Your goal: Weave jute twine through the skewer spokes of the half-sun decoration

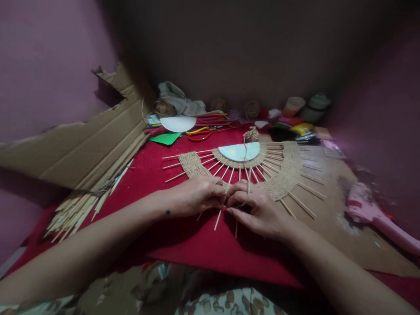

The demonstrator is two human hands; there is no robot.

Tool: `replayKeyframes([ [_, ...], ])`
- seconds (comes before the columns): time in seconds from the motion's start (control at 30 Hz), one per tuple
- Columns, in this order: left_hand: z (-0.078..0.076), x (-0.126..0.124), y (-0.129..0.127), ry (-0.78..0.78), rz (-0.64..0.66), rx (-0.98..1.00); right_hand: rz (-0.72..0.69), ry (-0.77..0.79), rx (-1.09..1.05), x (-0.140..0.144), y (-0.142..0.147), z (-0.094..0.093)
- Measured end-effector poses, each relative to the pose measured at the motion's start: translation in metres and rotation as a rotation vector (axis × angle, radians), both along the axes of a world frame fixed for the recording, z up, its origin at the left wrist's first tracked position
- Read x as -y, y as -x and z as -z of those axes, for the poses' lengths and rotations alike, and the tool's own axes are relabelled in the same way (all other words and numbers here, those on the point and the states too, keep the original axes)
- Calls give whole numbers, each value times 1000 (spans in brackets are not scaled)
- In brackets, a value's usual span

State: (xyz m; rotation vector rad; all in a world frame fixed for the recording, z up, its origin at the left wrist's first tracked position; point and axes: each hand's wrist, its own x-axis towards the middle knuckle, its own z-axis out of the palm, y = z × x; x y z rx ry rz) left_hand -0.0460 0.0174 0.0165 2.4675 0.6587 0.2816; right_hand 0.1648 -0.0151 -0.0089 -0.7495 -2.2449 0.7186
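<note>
A half-round woven piece (pixel 285 168) lies on a red cloth (pixel 203 245): thin wooden sticks fan out from a pale half disc (pixel 239 151), with jute twine woven between them. My left hand (pixel 197 194) and my right hand (pixel 259 208) meet at its near edge, fingertips pinched together over the sticks and the twine strand (pixel 248 177). That strand runs up to a small twine bundle (pixel 251 134) behind the disc. Which fingers grip the strand is hidden.
Torn cardboard (pixel 85 146) leans at the left, with loose sticks (pixel 77 210) below it. A pink glue gun (pixel 374 214) lies at the right. Scissors (pixel 200 134), a white disc (pixel 177 123), green paper (pixel 166 138), twine balls, cups and cloth crowd the back.
</note>
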Motion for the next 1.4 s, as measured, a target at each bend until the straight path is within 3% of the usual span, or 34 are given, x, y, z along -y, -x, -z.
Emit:
replayKeyframes([
  [0.23,12,6,2,-25,-5,45,-55,-38,71,0,-3,-3],
  [0.57,8,4,6,-12,58,49,-89,-101,204,5,4,-8],
  [0.67,7,4,7,2,82,52,-119,43,120,8,5,-16],
  [0.9,5,6,8,-68,46,-50,-151,592,-146,32,-2,-34],
  [1.03,7,6,8,-83,42,-47,156,888,-400,49,-5,-22],
  [1.1,7,6,8,-78,45,-52,326,927,-393,53,-7,-14],
  [1.17,6,6,8,-71,48,-57,471,768,-299,55,-9,-11],
  [1.3,6,5,9,-47,46,-48,734,-54,56,56,-7,-14],
  [1.37,6,5,9,-30,56,-34,676,-352,235,57,0,-17],
  [1.4,6,5,9,-21,62,-27,597,-411,310,58,4,-17],
])
